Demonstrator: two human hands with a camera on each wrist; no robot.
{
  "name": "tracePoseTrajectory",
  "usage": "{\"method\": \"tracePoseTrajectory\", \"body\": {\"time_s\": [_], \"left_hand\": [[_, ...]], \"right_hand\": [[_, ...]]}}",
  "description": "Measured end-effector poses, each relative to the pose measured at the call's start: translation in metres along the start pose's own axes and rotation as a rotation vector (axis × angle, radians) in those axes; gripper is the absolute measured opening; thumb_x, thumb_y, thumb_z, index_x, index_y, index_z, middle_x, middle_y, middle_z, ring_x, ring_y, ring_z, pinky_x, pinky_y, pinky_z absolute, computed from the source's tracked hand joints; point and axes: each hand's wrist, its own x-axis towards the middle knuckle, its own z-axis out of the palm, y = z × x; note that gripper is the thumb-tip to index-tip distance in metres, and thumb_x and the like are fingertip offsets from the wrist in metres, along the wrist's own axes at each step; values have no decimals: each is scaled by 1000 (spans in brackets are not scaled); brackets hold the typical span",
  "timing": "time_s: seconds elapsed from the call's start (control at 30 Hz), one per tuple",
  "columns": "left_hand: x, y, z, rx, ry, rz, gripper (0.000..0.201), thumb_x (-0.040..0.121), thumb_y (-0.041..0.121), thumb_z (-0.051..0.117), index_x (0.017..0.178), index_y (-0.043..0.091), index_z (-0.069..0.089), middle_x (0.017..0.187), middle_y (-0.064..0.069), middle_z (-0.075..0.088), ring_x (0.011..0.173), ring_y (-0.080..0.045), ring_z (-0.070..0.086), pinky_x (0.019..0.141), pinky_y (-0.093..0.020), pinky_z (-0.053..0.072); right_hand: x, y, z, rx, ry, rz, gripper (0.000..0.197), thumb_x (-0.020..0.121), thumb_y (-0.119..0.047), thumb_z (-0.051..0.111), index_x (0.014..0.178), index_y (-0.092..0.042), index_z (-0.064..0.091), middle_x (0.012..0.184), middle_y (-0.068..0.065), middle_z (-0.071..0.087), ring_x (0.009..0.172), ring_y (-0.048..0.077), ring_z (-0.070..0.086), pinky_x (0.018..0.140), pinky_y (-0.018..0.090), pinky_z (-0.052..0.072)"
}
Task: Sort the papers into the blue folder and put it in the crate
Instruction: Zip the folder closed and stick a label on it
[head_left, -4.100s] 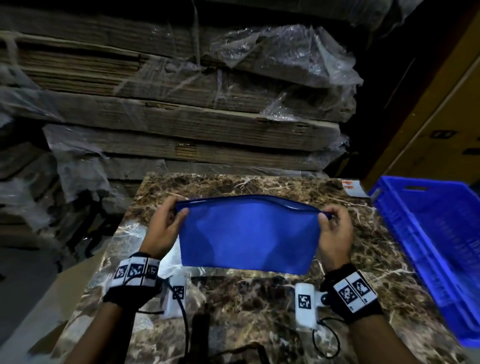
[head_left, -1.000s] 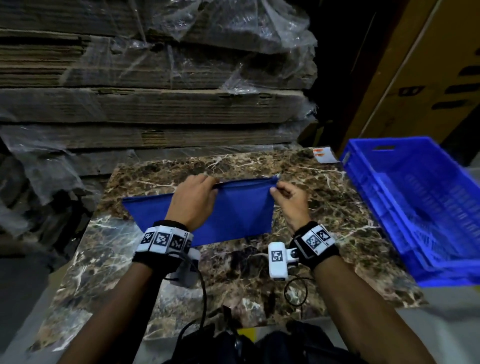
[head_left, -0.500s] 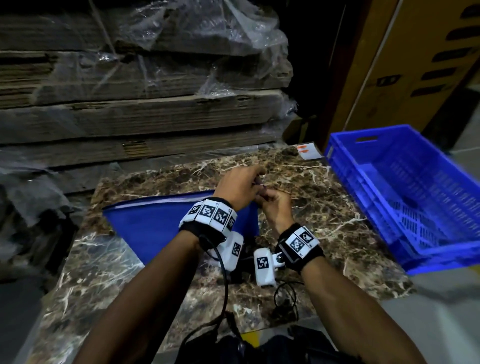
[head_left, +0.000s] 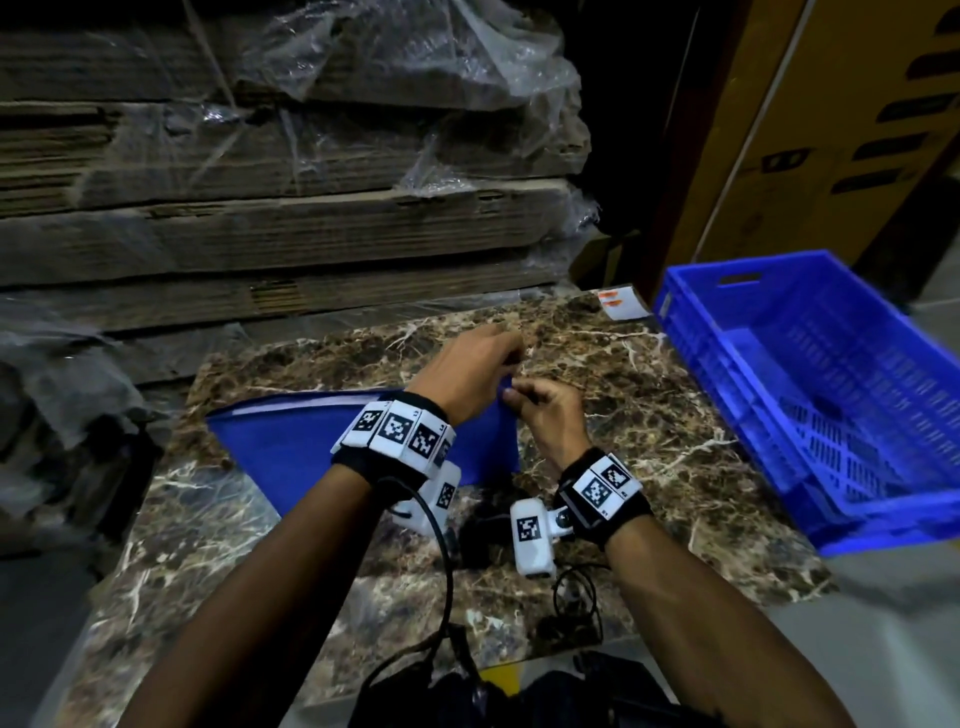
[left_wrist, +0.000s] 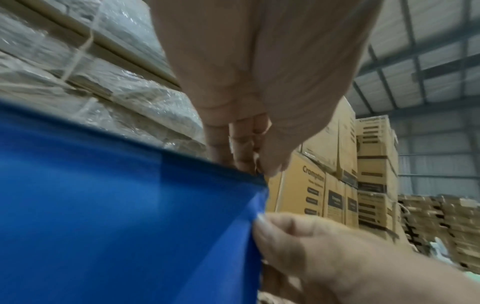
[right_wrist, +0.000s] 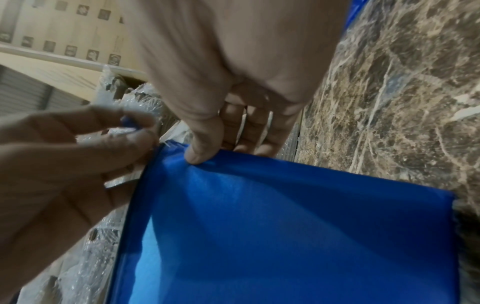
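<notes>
The flat blue fabric folder (head_left: 291, 447) stands on the brown marble tabletop (head_left: 649, 415), long axis left-right, its right top corner pinched by left hand (head_left: 467, 371) and right hand (head_left: 545, 413); only the right-wrist view shows a small blue tab (right_wrist: 128, 123).

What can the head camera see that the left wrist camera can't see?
Only the head view shows the blue crate standing at the right of the marble table, and the tagged wristbands on both arms.

Only the left wrist view shows the tall stack of yellow cartons and the metal roof.

Both show the blue folder, with the left hand pinching its top corner and the right hand pinching its edge just below. Both also show plastic-wrapped cardboard stacks behind.
</notes>
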Motion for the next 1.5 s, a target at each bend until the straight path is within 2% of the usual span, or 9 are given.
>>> {"method": "tracePoseTrajectory", "body": {"time_s": [0.13, 0.43, 0.63, 0.73, 1.0, 1.1, 1.27, 1.37, 1.5], "left_hand": [[-6, -10, 2, -15, 82, -72, 10, 89, 11, 53, 97, 10, 59, 100, -9, 58, 95, -28, 54, 82, -38, 44], [-14, -29, 33, -135, 101, -196, 9, 80, 4, 66, 89, 7, 65, 95, -11, 68, 92, -27, 60, 68, -23, 30], [-4, -43, 69, -245, 13, -262, 8, 79, 4, 68, 86, 5, 66, 92, -13, 69, 90, -27, 62, 77, -30, 40], [8, -43, 85, -292, -34, -235, 6, 78, 4, 68, 83, 7, 66, 87, -11, 69, 85, -23, 62, 74, -29, 42], [34, -46, 112, -660, -112, -287, 8, 82, -9, 61, 84, -4, 66, 53, 9, 57, 44, 9, 50, 50, -9, 41], [39, -45, 118, -755, -129, -359, 4, 82, -11, 62, 85, -11, 64, 43, 14, 57, 42, 6, 52, 47, -10, 44], [49, -40, 122, -829, -228, -453, 29, 79, -12, 64, 66, 13, 59, 62, -5, 60, 53, -10, 55, 51, -18, 47], [53, -36, 122, -816, -266, -518, 32, 80, -13, 61, 63, 13, 58, 61, -7, 57, 51, -12, 51, 46, -18, 45], [58, -38, 122, -812, -348, -560, 31, 81, -14, 55, 66, 13, 58, 64, -9, 56, 56, -15, 49, 46, -17, 42]], "right_hand": [[-5, -6, 1, 9, -1, -57, 18, 83, 10, 64, 99, 2, 66, 78, -4, 63, 63, -10, 58, 67, 9, 46], [-5, -11, 8, -168, -28, -128, 12, 83, 9, 64, 93, 7, 70, 73, -7, 63, 62, -11, 58, 63, 6, 43], [-16, 42, -1, -278, 54, 184, 24, 89, -7, 57, 69, -18, 62, 67, -2, 60, 63, 12, 52, 60, 27, 42], [-25, 50, -7, -193, 23, 247, 32, 91, -4, 51, 62, -15, 54, 58, -2, 50, 58, 12, 42, 55, 27, 32], [-16, 46, -28, -248, 40, 198, 25, 91, -9, 61, 66, -8, 61, 59, 2, 52, 59, 14, 46, 58, 28, 37], [-13, 51, -34, -253, 52, 229, 30, 90, -9, 62, 61, -16, 59, 56, 0, 53, 52, 14, 47, 54, 27, 40], [-15, 54, -44, -315, 58, 243, 29, 89, -10, 63, 61, -18, 63, 59, 4, 59, 53, 17, 52, 59, 42, 53], [-16, 60, -49, -407, 58, 212, 19, 79, -35, 63, 61, -28, 66, 58, -3, 61, 57, 22, 57, 63, 55, 56], [-19, 63, -50, -479, 56, 184, 21, 71, -50, 51, 73, -34, 64, 59, -1, 62, 62, 32, 60, 63, 53, 54]]}}
